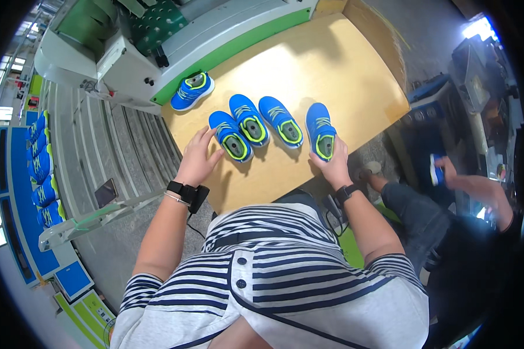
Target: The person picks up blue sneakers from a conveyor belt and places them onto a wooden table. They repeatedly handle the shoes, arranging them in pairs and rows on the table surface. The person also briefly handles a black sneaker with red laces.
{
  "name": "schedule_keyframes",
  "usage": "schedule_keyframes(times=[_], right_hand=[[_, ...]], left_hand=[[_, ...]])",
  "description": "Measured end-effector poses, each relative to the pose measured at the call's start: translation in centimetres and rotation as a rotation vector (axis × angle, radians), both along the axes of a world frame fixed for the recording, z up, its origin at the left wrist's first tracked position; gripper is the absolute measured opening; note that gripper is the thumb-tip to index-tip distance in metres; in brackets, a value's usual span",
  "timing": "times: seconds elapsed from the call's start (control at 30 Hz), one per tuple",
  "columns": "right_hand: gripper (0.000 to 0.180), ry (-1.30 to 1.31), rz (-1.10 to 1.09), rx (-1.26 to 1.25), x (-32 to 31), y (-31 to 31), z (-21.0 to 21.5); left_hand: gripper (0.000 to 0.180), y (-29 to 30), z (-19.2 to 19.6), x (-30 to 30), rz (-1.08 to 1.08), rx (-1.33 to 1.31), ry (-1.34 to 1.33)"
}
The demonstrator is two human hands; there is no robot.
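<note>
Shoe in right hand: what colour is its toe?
The shoe toe is bright blue, best in the head view.

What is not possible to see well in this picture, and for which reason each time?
In the head view:
Heel of the rightmost shoe: partly covered by the right hand.
Undersides of the four other shoes nearby: hidden against the table.
Thing in the co-worker's hand: blurred and small.
Co-worker's head: lost at the dark right rim.
Details of the far-left shoes: too small.
</note>
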State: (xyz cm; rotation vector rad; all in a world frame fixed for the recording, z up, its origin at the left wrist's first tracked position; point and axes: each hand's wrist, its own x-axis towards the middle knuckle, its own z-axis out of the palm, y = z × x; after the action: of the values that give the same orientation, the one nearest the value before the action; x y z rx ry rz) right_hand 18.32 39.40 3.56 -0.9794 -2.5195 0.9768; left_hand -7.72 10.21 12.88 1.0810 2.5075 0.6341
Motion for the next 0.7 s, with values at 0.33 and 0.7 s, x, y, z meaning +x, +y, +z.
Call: schedule_keyframes(times=[0.33, 0.7], right_hand=[[0.076, 0.294, -0.172, -0.499, -1.3, -0.6, 2.5], [0.094, 0.13, 0.349, -0.032, -9.5, -2.9, 9.6]], left_hand=[[0.057, 2.8, 2.1, 3.3, 0.11, 0.352, -0.033], [0.078, 10.2, 10.1, -1.9, 0.407, 0.935, -0.972]])
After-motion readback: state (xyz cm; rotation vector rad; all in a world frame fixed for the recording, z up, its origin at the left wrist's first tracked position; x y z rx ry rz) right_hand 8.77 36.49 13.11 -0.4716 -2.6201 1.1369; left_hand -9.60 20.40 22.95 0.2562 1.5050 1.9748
